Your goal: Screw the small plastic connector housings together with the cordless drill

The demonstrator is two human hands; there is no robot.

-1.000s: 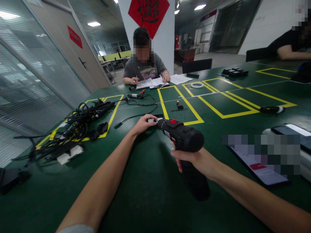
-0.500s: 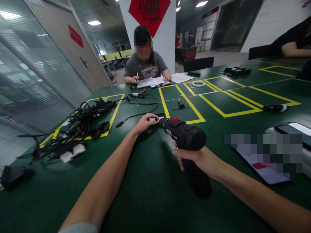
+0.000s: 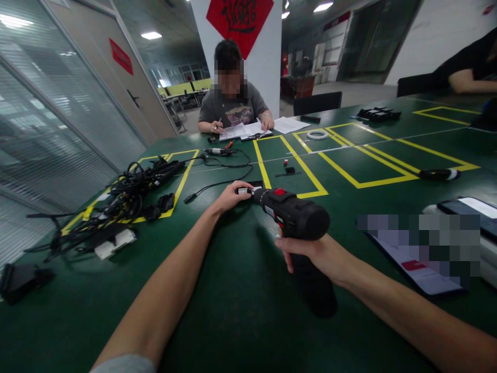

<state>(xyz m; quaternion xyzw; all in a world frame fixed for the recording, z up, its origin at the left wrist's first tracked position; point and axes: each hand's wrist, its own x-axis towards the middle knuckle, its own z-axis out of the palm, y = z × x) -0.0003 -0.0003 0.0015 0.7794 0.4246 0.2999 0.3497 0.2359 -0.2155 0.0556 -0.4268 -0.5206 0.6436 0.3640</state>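
The right hand (image 3: pixel 310 251) is gripping a pistol-shaped power drill (image 3: pixel 297 212), its fingers wrapping the matte black plastic handle, and a red switch is showing on top of the body. The left hand (image 3: pixel 232 197) is pinching a small part (image 3: pixel 244 190), pale and dark, that is lying just ahead of the drill's ribbed chuck; whether the bit is touching it, I cannot tell. The hands are staying apart, only the drill's nose coming between them.

Under both forearms the smooth green table (image 3: pixel 233 316) is stretching away. Beyond the left fingertips a thin black cable (image 3: pixel 212 187) is curving outward, and left of that hand a tangled heap of glossy cables (image 3: pixel 135 191) is sprawling. Ahead of the drill a small black block (image 3: pixel 290 170) is sitting inside a yellow tape outline (image 3: pixel 312 175); farther off, a white ring (image 3: pixel 317 134) is lying flat. Right of the right hand a flat phone (image 3: pixel 438 282) is resting.

Compared with a second ago, hands and drill are keeping their pose, while the view is sitting slightly differently.

Past the hands, a co-worker (image 3: pixel 237 108) is bending over papers (image 3: pixel 291 125); the shirt's lettering is blurring, and black characters are covering a red diamond sign (image 3: pixel 254 23).
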